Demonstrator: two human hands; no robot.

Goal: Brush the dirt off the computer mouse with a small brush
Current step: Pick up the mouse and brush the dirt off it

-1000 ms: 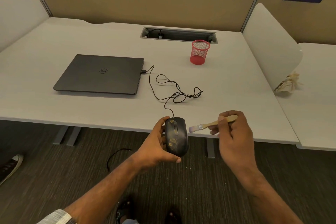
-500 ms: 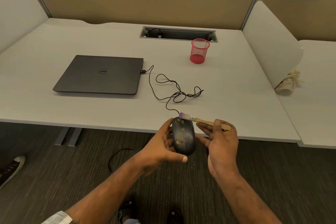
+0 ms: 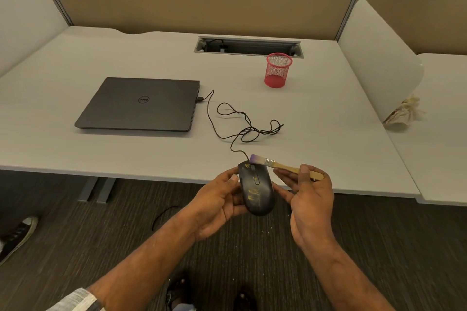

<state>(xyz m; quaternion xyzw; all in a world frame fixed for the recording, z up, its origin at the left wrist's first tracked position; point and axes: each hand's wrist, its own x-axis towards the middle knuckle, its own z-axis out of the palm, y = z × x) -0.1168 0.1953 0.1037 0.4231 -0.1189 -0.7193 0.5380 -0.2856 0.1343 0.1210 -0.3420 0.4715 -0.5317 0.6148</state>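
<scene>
A black wired computer mouse point(image 3: 256, 188) with yellowish dirt smears on its back is held just in front of the desk's near edge. My left hand point(image 3: 217, 203) grips it from the left side. My right hand point(image 3: 309, 199) holds a small wooden-handled brush point(image 3: 283, 166) by the handle. The brush's purple-tipped bristles rest at the front end of the mouse, near the cable exit.
The mouse cable point(image 3: 242, 126) loops across the white desk point(image 3: 101, 149) to a closed dark laptop point(image 3: 141, 105). A red mesh pen cup point(image 3: 277, 70) stands behind. A crumpled paper point(image 3: 401, 113) lies at the right divider. A shoe point(image 3: 17, 235) shows on the carpet at left.
My right hand swung the brush from the mouse's right side up to its front end, and the mouse shifted slightly right in my left hand. Little differs from half a second ago.
</scene>
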